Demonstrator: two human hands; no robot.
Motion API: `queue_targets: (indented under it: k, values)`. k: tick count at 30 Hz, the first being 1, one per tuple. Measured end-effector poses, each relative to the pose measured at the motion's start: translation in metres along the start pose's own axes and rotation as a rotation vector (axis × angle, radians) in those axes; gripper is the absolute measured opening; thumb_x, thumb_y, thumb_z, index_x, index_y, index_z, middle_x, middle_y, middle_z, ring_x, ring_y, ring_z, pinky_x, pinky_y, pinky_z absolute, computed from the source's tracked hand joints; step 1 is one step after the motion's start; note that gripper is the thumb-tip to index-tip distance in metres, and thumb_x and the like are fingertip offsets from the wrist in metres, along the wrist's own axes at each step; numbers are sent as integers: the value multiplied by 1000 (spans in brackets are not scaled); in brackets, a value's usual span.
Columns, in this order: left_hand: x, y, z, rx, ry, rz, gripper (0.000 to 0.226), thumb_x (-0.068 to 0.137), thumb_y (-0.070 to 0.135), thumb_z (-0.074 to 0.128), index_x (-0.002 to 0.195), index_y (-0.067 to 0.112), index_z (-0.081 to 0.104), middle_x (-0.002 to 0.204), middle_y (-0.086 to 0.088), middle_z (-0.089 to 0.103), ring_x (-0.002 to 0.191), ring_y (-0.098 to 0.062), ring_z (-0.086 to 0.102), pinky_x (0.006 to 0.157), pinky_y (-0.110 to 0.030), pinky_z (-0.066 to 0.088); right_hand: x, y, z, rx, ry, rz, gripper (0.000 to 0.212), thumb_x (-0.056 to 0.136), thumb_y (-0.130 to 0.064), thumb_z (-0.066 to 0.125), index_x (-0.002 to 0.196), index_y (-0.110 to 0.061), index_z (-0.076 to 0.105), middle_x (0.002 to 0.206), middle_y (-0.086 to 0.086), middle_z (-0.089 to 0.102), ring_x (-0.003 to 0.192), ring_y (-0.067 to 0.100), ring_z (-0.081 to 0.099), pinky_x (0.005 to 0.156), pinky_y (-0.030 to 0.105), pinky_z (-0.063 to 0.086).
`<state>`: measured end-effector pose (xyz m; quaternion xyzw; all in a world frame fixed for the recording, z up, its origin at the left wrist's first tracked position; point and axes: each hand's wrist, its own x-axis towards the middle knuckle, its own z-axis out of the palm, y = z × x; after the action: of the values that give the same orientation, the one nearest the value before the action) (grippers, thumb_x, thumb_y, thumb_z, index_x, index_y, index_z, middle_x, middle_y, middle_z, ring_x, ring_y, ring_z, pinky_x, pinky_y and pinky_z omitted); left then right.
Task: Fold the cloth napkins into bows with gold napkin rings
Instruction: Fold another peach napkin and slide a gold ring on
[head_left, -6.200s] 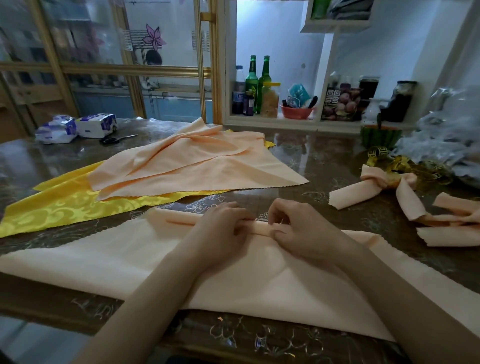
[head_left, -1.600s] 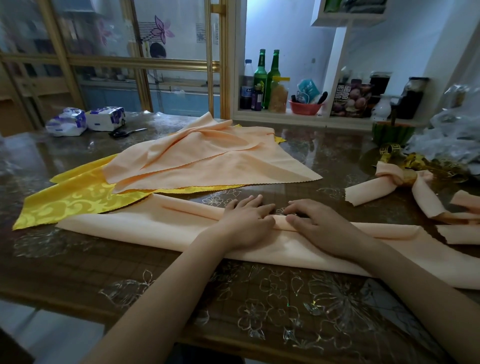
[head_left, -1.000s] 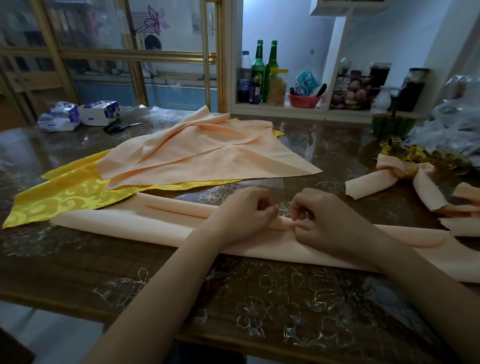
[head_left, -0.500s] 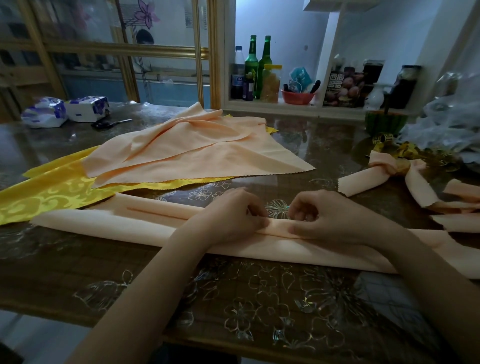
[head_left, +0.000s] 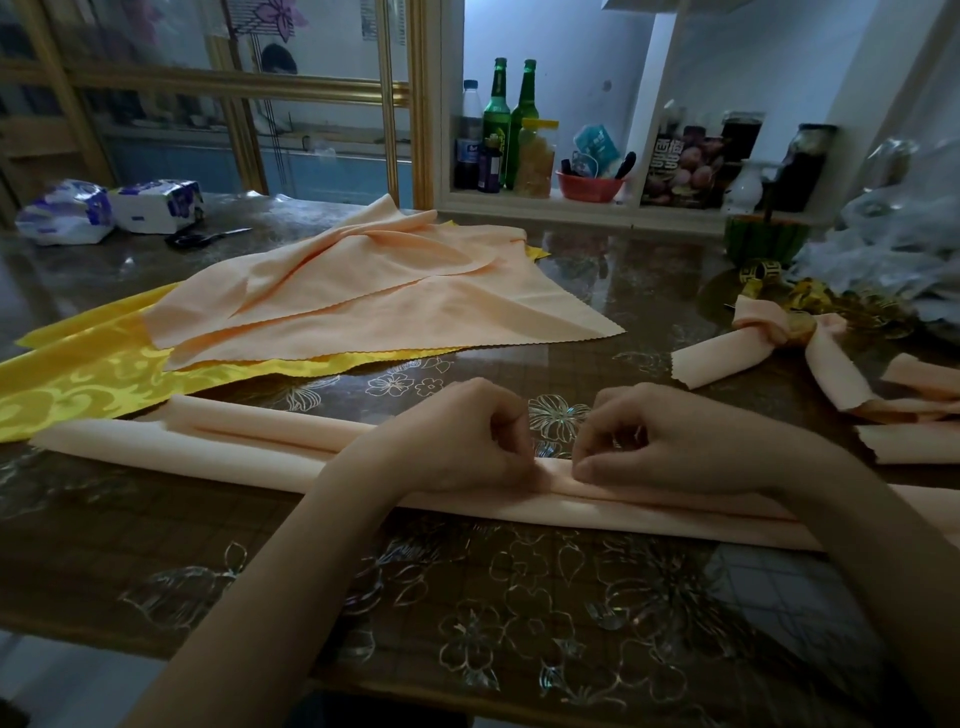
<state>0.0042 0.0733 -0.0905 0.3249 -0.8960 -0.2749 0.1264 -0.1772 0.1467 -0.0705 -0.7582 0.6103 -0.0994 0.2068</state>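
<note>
Head view: found the long folded napkin (head_left: 182, 447) lying across the near side of the table (head_left: 519, 597). Saw left hand (head_left: 457, 441) and right hand (head_left: 675, 447) pinching its middle, fingers curled tight. Spotted a finished bow (head_left: 769, 332) on the table's right side.

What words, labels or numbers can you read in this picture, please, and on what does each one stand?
None can be read for certain.
Dark pouch on the shelf: large white Chinese characters, too blurred to read.
Blue packet: white print, blurred.
Green bottles: labels too small.
Tissue packs: blue print, blurred.
</note>
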Motion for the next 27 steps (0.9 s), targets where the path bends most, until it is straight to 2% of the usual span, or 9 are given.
queue_targets:
  k: [2, 4, 6, 9, 13, 19, 21, 24, 27]
  values:
    - [0, -1, -1, -48, 13, -14, 22, 81, 35, 68, 66, 18, 66, 83, -4, 67, 79, -18, 60, 75, -34, 48, 0, -1, 1, 4, 6, -3, 5, 83, -27, 68, 84, -31, 68, 91, -11, 54, 78, -8, 47, 69, 7, 39]
    - [0, -2, -1, -43, 5, -31, 18, 81, 33, 69, 73, 17, 69, 83, 2, 66, 77, -11, 59, 75, -28, 49, 1, -1, 5, 1, 22, 17, 12, 82, -24, 68, 82, -34, 62, 88, -11, 58, 77, -4, 50, 68, 10, 42]
    - [-1, -2, -1, -20, -22, -29, 9, 80, 30, 71, 82, 22, 68, 83, 9, 64, 79, -7, 58, 74, -22, 47, 1, 0, 7, 18, 41, 53, 13, 81, -26, 68, 86, -34, 58, 84, -10, 60, 72, -3, 52, 65, 14, 43]
    - [-3, 0, 0, 9, -49, -10, 20, 81, 27, 70, 97, 30, 60, 87, 12, 59, 79, -4, 53, 75, -20, 44, -1, -2, 7, 19, 47, 55, 13, 79, -26, 68, 86, -32, 59, 80, -8, 61, 67, -5, 52, 61, 15, 44]
    - [-6, 6, 1, 104, -37, 46, 16, 81, 23, 67, 87, 33, 56, 80, 14, 52, 69, 1, 46, 62, -11, 38, -2, -11, 13, -52, 31, 8, 21, 74, -20, 70, 79, -30, 52, 78, -9, 54, 65, -2, 48, 59, 19, 43]
    - [-23, 10, 17, 215, 48, 152, 18, 84, 21, 62, 87, 33, 49, 90, 20, 40, 82, 5, 37, 74, -13, 36, -4, -12, 16, -92, -70, -24, 24, 76, -16, 68, 78, -30, 48, 69, -10, 46, 61, -1, 44, 58, 20, 39]
    - [-31, 12, 18, 273, 77, 166, 12, 88, 25, 60, 98, 30, 55, 97, 20, 38, 92, 2, 34, 84, -14, 34, -7, -12, 13, -58, -127, -16, 21, 81, -17, 66, 84, -31, 51, 71, -10, 46, 60, 0, 42, 58, 19, 37]
    - [-37, 16, 19, 343, 111, 161, 14, 90, 28, 56, 105, 29, 58, 104, 16, 39, 97, 0, 31, 81, -12, 27, -14, -13, 0, -14, -246, -14, 11, 89, -25, 62, 95, -31, 55, 79, -13, 48, 64, -3, 42, 61, 12, 38]
    - [-43, 24, 22, 395, 117, 151, 16, 91, 29, 54, 106, 28, 59, 106, 13, 42, 92, 1, 26, 79, -14, 26, -28, -13, 2, 11, -148, -5, 11, 93, -25, 54, 96, -35, 60, 88, -17, 52, 75, -9, 48, 68, 6, 39]
